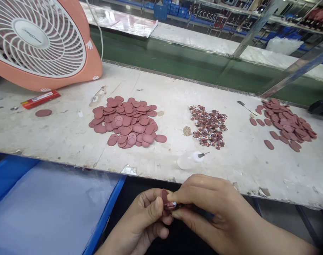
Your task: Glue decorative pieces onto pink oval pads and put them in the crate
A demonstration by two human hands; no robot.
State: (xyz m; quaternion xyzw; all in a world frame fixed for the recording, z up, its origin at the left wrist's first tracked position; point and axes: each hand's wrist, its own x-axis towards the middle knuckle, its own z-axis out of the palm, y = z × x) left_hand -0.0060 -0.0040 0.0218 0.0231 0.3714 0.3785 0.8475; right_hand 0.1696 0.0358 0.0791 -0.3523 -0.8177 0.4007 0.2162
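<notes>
Just off the edge of the workbench [71, 138], your left hand [141, 221] and right hand [213, 202] pinch a mauve oval piece [164, 197]

Both grips are closed on it above your lap, left thumb and fingers on one side, right thumb and forefinger on the other, wrists low, a tiny white bit [174, 203] showing between; the rest is hidden. Keep both pinches close and steady. Ahead lie a heap of matching ovals [126, 122] and a heap of small printed pieces [208, 125]

Left hand [144, 221], right hand [213, 209], pinching together
</notes>
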